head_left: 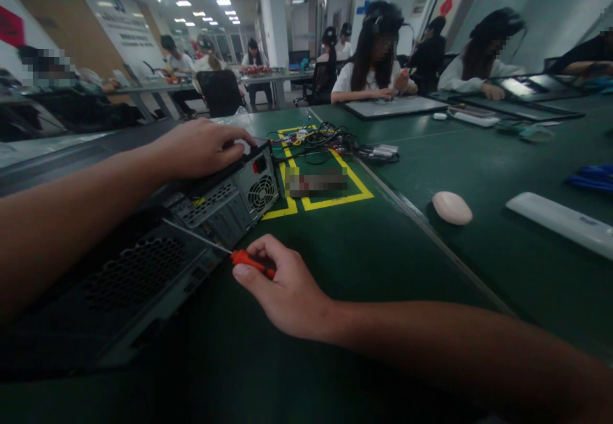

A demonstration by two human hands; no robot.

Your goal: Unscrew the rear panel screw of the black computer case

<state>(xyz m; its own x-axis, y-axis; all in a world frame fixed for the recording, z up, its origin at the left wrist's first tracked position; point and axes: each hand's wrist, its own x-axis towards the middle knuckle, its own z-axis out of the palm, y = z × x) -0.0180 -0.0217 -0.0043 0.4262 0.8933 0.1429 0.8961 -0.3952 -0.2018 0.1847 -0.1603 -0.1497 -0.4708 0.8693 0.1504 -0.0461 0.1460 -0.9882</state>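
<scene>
Left of the right hand [290, 287], which grips a screwdriver [245, 260], lies a computer case [138, 271].

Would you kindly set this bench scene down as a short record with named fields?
Left hand: resting on top of the computer case
Right hand: holding a red-handled screwdriver
Shaft: directed toward the case; tip contact unclear
Cables: tangled pile on the green table, partly over yellow tape
Right side of table: pale rounded object, long white object
</scene>
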